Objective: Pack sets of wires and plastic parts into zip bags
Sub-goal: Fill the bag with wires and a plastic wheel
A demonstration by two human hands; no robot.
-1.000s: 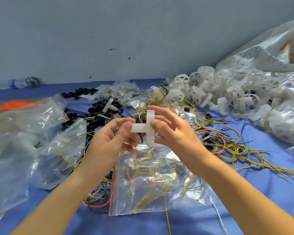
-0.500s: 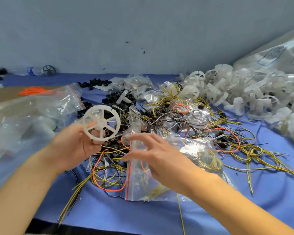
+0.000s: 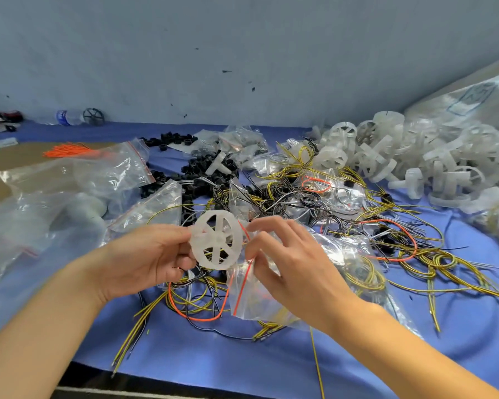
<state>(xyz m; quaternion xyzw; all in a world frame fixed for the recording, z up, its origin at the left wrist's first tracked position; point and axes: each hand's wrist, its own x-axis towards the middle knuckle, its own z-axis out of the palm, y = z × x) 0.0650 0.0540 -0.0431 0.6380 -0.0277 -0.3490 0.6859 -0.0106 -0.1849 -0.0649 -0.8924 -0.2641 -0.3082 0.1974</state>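
Head view: the left hand (image 3: 144, 260) pinches the white spoked wheel (image 3: 216, 239) by its rim. 0.5 s ago the wheel stood apart, up and left of the bag; it has now moved right and meets the mouth of the zip bag (image 3: 260, 286). The right hand (image 3: 294, 266) has closed from a loose reach to a narrow pinch on the bag's red-striped lip, lifting it. The bag already holds wires. Judgement: insertion of the wheel is the step in hand. Loose wires (image 3: 196, 306) lie on the worktop (image 3: 271, 361) below.
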